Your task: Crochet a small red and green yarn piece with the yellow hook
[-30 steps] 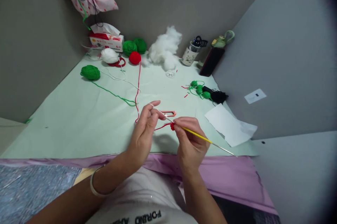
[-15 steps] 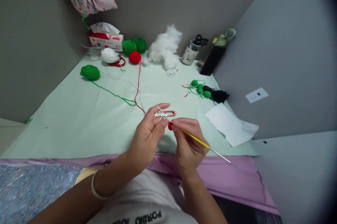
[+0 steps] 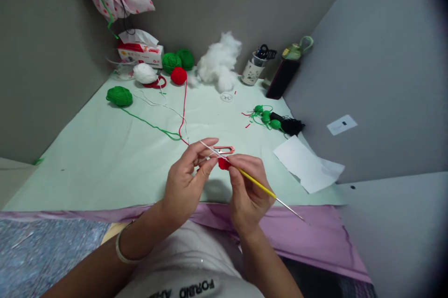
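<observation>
Presently, we find the small red yarn piece (image 3: pixel 224 163) between left hand (image 3: pixel 184 185), its hold unclear, and right hand (image 3: pixel 250 195), which grips the slim yellow-handled metal hook (image 3: pixel 258 183) slanting down rightward.

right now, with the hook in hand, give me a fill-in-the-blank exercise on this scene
The right hand grips the crochet hook by its ____ handle.
A bracelet circles the ____ forearm.
The yarn ball right in front of the tissue box is ____.
The small balls beside the black yarn are ____.

Missing words: yellow; left; white; green.
</observation>
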Demonstrator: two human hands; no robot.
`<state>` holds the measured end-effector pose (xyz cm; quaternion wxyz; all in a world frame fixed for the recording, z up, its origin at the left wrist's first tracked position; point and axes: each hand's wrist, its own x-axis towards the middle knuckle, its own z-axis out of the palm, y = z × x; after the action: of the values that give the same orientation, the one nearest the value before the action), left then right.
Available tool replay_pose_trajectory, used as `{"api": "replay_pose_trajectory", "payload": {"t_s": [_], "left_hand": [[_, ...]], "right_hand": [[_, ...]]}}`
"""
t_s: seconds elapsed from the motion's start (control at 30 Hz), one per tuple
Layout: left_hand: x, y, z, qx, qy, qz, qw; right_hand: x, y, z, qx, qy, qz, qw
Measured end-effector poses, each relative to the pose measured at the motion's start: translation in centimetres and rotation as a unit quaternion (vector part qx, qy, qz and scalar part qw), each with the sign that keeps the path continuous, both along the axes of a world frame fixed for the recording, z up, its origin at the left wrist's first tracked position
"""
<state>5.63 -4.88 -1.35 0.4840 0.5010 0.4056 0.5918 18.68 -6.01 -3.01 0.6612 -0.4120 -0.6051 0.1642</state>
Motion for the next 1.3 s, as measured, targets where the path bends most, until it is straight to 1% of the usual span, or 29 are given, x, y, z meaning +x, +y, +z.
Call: {"api": "replay_pose_trajectory", "payload": {"t_s": [0.07, 0.13, 0.23, 0.4, 0.5, 0.63, 0.73, 0.8, 0.93, 1.07, 1.2, 1.3], "left_hand": [[0.0, 0.2, 0.4, -0.032, -0.033, -0.015, 0.999], [0.0, 0.3, 0.8, -0.066, -0.061, -0.045, 0.995], [0.0, 0.2, 0.8, -0.091, -0.08, -0.066, 0.99], [0.2, 0.1, 0.6, -0.065, -0.079, -0.053, 0.993], [0.4, 0.2, 0.7, -0.073, -0.087, -0.056, 0.992], [0.4, 0.2, 0.9, -0.093, -0.088, -0.041, 0.991], [0.4, 0.2, 1.1, -0.107, -0.092, -0.058, 0.988], [0.4, 0.2, 1.2, -0.102, -0.096, -0.06, 0.988], [0.4, 0.2, 1.1, -0.085, -0.098, -0.04, 0.991], [0.1, 0.2, 1.1, -0.088, -0.091, -0.053, 0.991], [-0.3, 0.3, 1.5, -0.08, -0.073, -0.067, 0.992], [-0.4, 0.3, 1.6, -0.081, -0.064, -0.069, 0.992]], "right_hand": [[0.0, 0.0, 0.2, 0.001, 0.013, 0.014, 1.0], [0.0, 0.1, 0.3, 0.003, 0.03, 0.025, 0.999], [0.0, 0.3, 0.2, 0.002, 0.041, 0.02, 0.999], [0.0, 0.2, 0.0, 0.008, 0.031, 0.011, 0.999], [0.0, 0.2, -0.1, 0.016, 0.015, 0.01, 1.0], [0.1, 0.1, -0.1, 0.028, -0.021, 0.0, 0.999], [0.1, 0.1, -0.1, 0.031, -0.039, -0.013, 0.999], [0.1, 0.1, -0.1, 0.036, -0.041, -0.019, 0.998], [0.0, 0.1, -0.1, 0.049, -0.048, -0.025, 0.997], [0.2, -0.1, 0.0, 0.065, -0.072, -0.034, 0.995], [0.6, -0.2, 0.0, 0.081, -0.116, -0.041, 0.989], [0.9, -0.3, -0.2, 0.103, -0.152, -0.047, 0.982]]}}
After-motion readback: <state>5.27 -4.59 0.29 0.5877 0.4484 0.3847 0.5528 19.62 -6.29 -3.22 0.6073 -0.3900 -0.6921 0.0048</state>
